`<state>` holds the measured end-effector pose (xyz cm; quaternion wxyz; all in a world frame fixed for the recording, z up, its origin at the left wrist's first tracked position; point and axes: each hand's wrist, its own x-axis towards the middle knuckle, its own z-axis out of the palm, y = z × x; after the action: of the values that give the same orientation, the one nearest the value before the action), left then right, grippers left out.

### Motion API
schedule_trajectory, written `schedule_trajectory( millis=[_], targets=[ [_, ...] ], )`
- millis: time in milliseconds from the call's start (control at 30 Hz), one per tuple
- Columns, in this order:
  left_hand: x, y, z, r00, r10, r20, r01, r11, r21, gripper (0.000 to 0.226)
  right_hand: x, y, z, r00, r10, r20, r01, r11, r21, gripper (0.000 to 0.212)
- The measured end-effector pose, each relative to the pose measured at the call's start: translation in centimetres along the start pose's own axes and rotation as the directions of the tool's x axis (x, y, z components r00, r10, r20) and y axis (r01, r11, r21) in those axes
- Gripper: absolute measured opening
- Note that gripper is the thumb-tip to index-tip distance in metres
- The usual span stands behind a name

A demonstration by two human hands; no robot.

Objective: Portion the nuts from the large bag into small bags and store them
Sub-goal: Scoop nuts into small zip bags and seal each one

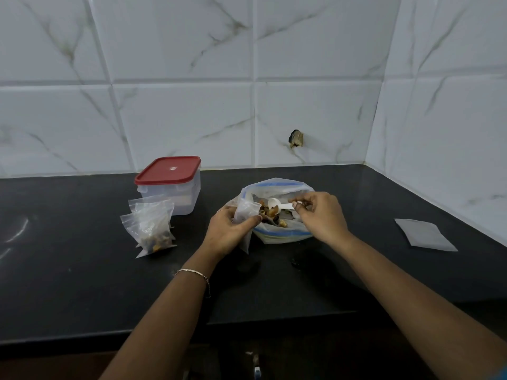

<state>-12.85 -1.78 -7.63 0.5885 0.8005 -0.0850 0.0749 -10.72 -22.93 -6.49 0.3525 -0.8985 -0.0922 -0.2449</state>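
On the black worktop the large bag lies open near the middle, with nuts showing inside. The left hand grips a small bag at the large bag's left edge. The right hand pinches the handle of a white spoon, its bowl over the nuts. To the left lie filled small bags, touching a red-lidded box behind them. A grey cloth lies well apart on the right.
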Motion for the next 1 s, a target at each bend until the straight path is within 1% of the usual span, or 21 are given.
schedule_trajectory(
  millis=[67,100,200,300,367,433,500,533,567,600,667,700,767,833,900,1000],
  targets=[
    [0.1,-0.1,-0.1,1.0,-0.005,-0.002,0.005,1.0,-0.022,0.025,0.2,-0.5,0.1,1.0,-0.006,-0.003,0.006,0.997,0.072,0.018],
    [0.2,-0.2,-0.1,1.0,-0.008,-0.005,0.007,0.999,-0.031,0.025,0.1,-0.8,0.2,1.0,-0.028,0.002,0.028,0.997,0.072,0.019],
    [0.3,-0.2,-0.2,1.0,-0.007,-0.028,0.006,0.999,-0.038,0.032,-0.5,-1.4,0.4,0.991,-0.122,0.053,0.124,0.991,-0.055,0.021],
    [0.3,-0.3,-0.2,0.999,0.004,-0.053,-0.006,0.999,-0.034,0.039,-0.7,-1.7,0.3,0.967,-0.232,0.104,0.247,0.954,-0.168,0.023],
    [0.3,-0.3,-0.2,0.998,0.013,-0.062,-0.015,0.999,-0.035,0.032,-0.7,-1.8,0.5,0.93,-0.33,0.162,0.362,0.9,-0.242,0.025],
    [0.2,-0.3,-0.1,0.999,0.02,-0.051,-0.022,0.999,-0.041,0.026,-0.7,-1.8,0.9,0.884,-0.39,0.259,0.455,0.845,-0.28,0.025],
    [0.1,-0.2,0.0,0.999,0.024,-0.038,-0.026,0.998,-0.052,0.023,-0.9,-1.7,1.3,0.854,-0.417,0.31,0.505,0.81,-0.3,0.023],
    [0.1,-0.2,0.0,0.999,0.023,-0.033,-0.025,0.998,-0.059,0.023,-1.0,-1.7,1.4,0.85,-0.425,0.31,0.514,0.798,-0.315,0.022],
    [0.1,-0.1,0.1,0.999,0.017,-0.034,-0.019,0.997,-0.068,0.022,-1.1,-1.7,1.2,0.859,-0.422,0.288,0.502,0.804,-0.319,0.022],
    [0.2,-0.2,0.0,0.999,0.009,-0.038,-0.012,0.997,-0.079,0.02,-1.2,-1.8,1.1,0.884,-0.399,0.244,0.461,0.834,-0.303,0.023],
    [0.3,-0.3,-0.1,0.999,-0.001,-0.037,-0.002,0.996,-0.094,0.019,-1.3,-1.9,0.6,0.944,-0.305,0.129,0.326,0.921,-0.211,0.023],
    [0.4,-0.4,-0.1,0.999,-0.006,-0.031,0.003,0.995,-0.098,0.02,-1.3,-1.9,0.4,0.965,-0.244,0.093,0.256,0.954,-0.155,0.023],
    [0.5,-0.5,-0.1,1.0,-0.012,-0.024,0.009,0.995,-0.097,0.024,-1.4,-1.9,0.1,0.982,-0.16,0.098,0.171,0.978,-0.116,0.021],
    [0.6,-0.6,0.0,1.0,-0.015,-0.027,0.012,0.995,-0.097,0.022,-1.5,-2.0,0.0,0.98,-0.155,0.129,0.176,0.968,-0.177,0.022],
    [0.6,-0.6,0.0,0.999,-0.016,-0.031,0.013,0.995,-0.103,0.021,-1.5,-2.2,0.1,0.976,-0.177,0.131,0.204,0.949,-0.24,0.023],
    [0.6,-0.8,0.0,0.999,-0.023,-0.03,0.019,0.992,-0.128,0.024,-1.7,-2.8,0.7,0.968,-0.215,0.129,0.243,0.932,-0.269,0.023]
  ],
)
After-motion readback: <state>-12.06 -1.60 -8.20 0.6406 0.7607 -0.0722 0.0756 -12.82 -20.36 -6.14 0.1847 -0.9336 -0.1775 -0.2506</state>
